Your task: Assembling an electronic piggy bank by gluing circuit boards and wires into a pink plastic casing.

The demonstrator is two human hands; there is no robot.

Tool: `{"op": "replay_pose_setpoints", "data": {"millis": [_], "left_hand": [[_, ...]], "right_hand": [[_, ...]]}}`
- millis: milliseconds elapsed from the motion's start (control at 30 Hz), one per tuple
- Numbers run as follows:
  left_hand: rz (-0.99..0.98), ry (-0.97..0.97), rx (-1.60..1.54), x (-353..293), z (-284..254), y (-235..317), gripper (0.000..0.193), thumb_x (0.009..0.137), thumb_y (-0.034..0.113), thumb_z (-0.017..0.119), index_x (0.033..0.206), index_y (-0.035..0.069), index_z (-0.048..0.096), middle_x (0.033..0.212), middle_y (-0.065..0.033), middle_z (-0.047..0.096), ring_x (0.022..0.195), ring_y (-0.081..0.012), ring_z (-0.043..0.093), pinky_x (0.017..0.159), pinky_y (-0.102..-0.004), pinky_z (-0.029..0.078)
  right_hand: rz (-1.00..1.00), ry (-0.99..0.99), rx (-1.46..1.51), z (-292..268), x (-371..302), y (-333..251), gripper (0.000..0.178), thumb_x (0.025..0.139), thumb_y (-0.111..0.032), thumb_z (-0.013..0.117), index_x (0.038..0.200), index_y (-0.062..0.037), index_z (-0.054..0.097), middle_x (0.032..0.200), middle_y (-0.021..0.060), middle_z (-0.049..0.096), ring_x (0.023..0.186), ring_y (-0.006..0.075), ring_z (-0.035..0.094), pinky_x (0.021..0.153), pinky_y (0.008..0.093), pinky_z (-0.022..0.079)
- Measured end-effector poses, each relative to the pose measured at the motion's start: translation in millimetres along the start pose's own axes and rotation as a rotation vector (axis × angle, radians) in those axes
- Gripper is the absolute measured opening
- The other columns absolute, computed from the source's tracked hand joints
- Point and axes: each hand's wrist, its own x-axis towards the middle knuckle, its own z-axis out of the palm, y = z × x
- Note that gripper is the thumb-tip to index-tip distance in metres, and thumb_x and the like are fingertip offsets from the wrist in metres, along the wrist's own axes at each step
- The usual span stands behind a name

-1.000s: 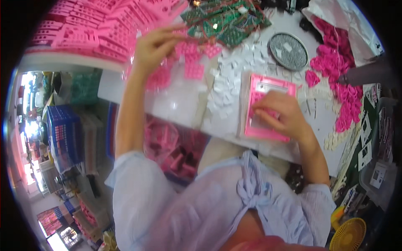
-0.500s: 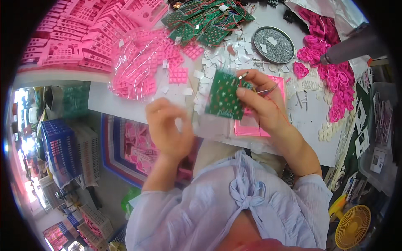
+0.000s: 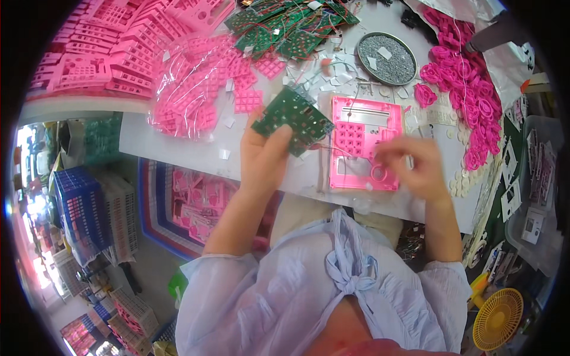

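Note:
My left hand [image 3: 264, 154] grips a green circuit board [image 3: 291, 121] by its near left side, with the thumb on its face. The board is tilted above the table. My right hand [image 3: 415, 167], blurred, hovers at the right edge of a pink plastic casing [image 3: 363, 181]. Its fingers are curled together around something small and pale that I cannot make out. The casing lies open side up, with a grid of square holes, a rectangular window and a silvery strip. Thin wires run between the board and the casing.
Pink casings [image 3: 83, 71] are stacked at the far left, beside bagged pink keypads [image 3: 184, 89]. Wired green boards [image 3: 291, 29] lie at the back. A round tray [image 3: 387, 58] holds small grey parts. Pink rings [image 3: 469, 95] are heaped on the right. A dark cylindrical tool [image 3: 496, 32] juts in there.
The circuit board has passed from my right hand to my left and moved leftward, uncovering the pink casing. My right hand has shifted right and nearer me, over the casing's edge.

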Motion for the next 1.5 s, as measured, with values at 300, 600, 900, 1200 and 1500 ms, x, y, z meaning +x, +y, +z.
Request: {"op": "replay_pose_setpoints", "data": {"millis": [300,600,900,1200,1500], "left_hand": [[1.05,-0.385,1.326,14.6,19.3,5.2,0.019,0.087,-0.001,0.069,0.104,0.008,0.07,0.128,-0.0201,0.058,0.112,-0.0354,0.06,0.085,-0.0426,0.053],[0.034,-0.091,0.184,1.0,25.0,6.5,0.057,0.088,0.001,0.065,0.141,0.001,0.043,0.133,-0.0107,0.053,0.121,-0.0206,0.052,0.104,-0.041,0.044],[-0.171,-0.039,0.335,-2.1,32.1,-3.6,0.025,0.099,0.005,0.06,0.122,-0.003,0.058,0.106,-0.0153,0.07,0.085,-0.0179,0.068,0.062,-0.031,0.058],[-0.006,0.059,0.286,-8.2,36.6,-16.7,0.02,0.1,0.005,0.057,0.119,-0.001,0.054,0.102,-0.0149,0.068,0.079,-0.0171,0.066,0.052,-0.0281,0.054],[-0.049,0.008,0.252,-8.3,32.2,-16.1,0.022,0.101,0.006,0.056,0.122,0.0,0.053,0.104,-0.0157,0.068,0.079,-0.0178,0.066,0.055,-0.0297,0.055]], "right_hand": [[0.261,0.033,0.895,25.0,34.2,-11.2,0.024,0.098,-0.017,0.065,0.113,0.0017,0.067,0.087,0.0095,0.068,0.062,0.0093,0.057,0.053,0.0242,0.045],[0.034,0.171,0.516,36.2,21.2,-9.1,0.021,0.094,-0.006,0.069,0.114,-0.0002,0.067,0.098,0.0083,0.07,0.072,0.0076,0.062,0.056,0.0228,0.048],[-0.167,0.36,0.591,23.7,11.3,-7.9,0.015,0.095,0.004,0.06,0.108,0.0015,0.067,0.111,0.0098,0.063,0.079,0.0101,0.06,0.065,0.025,0.052],[-0.143,0.434,0.73,33.0,-8.1,6.4,0.013,0.094,0.002,0.064,0.106,0.0036,0.069,0.108,0.0119,0.064,0.08,0.0143,0.063,0.064,0.0271,0.055],[0.131,0.517,0.466,30.6,-7.2,-9.0,0.011,0.095,-0.005,0.068,0.103,0.0026,0.068,0.084,0.0048,0.066,0.061,0.0092,0.061,0.053,0.0229,0.051]]}}
